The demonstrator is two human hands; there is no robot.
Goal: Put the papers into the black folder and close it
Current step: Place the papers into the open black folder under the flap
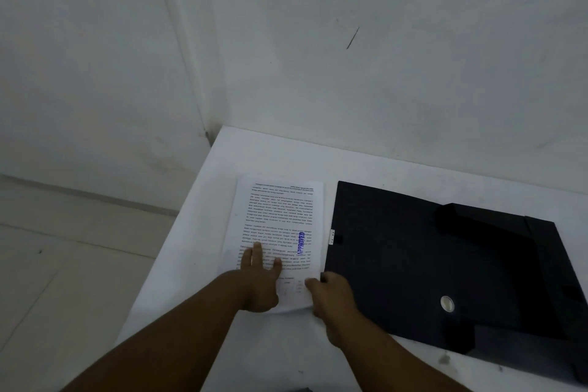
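Observation:
A stack of printed papers (280, 216) with a blue "APPROVED" stamp lies on the white table (222, 169), left of the black folder (413, 258). The folder lies open and flat, with a round metal button on its near part. My left hand (259, 280) rests flat on the lower part of the papers, fingers spread. My right hand (334, 302) pinches the papers' near right corner, which is slightly lifted, right beside the folder's left edge.
The table stands in a corner against white walls. Its left edge drops to a pale tiled floor (63, 264). A small dark smudge (444, 359) marks the table near the folder's front edge.

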